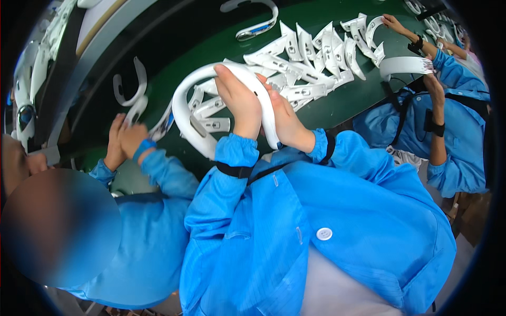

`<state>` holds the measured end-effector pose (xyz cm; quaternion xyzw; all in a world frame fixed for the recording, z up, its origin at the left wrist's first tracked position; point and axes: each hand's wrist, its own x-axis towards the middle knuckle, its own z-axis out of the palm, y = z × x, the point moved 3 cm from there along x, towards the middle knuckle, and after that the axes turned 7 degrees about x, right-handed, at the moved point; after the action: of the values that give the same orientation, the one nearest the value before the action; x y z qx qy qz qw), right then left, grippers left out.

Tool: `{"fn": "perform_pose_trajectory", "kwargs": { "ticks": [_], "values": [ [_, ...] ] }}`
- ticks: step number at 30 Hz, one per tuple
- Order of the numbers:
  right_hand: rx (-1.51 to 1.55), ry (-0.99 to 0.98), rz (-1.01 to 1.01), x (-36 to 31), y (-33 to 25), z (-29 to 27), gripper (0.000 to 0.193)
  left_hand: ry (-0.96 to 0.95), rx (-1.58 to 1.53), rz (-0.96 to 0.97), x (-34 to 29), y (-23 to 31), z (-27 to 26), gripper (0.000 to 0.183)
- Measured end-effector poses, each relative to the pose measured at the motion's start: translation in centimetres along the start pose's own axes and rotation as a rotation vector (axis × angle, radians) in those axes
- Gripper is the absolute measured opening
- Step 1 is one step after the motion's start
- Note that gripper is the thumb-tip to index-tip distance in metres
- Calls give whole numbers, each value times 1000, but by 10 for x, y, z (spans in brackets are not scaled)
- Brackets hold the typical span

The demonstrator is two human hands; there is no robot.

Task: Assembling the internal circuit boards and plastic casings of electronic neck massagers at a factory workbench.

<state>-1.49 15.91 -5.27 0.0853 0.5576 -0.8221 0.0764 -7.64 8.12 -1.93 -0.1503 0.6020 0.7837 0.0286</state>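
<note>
Raised above the green work surface, a large white U-shaped plastic shell [182,113] is held between my two hands. My left hand [242,108] lies inside the curve, its fingers pressed together along the inner side of the right arm of the shell. On the outer side of that same arm rests my right hand [287,121], fingers partly hidden behind the shell. A small dark slot shows on the shell between the hands. Several white curved plastic pieces [303,92] with small dark cutouts lie heaped just beyond and to the right.
Close on my left, a co-worker's hands [124,138] handle a white curved part. A co-worker on the right [432,126] holds another white shell [403,66]. Separate U-shaped shells [138,79] lie on the green surface [179,50]. A rack of white parts [39,68] stands far left.
</note>
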Motion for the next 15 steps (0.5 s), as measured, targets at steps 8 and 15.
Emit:
{"fn": "perform_pose_trajectory", "kwargs": {
  "ticks": [8, 15],
  "values": [
    [228, 13, 192, 49, -43, 8, 51, -182, 377, -79, 59, 28, -11, 57],
    [672, 352, 126, 159, -52, -81, 20, -279, 338, -153, 11, 56, -27, 50]
  ]
}}
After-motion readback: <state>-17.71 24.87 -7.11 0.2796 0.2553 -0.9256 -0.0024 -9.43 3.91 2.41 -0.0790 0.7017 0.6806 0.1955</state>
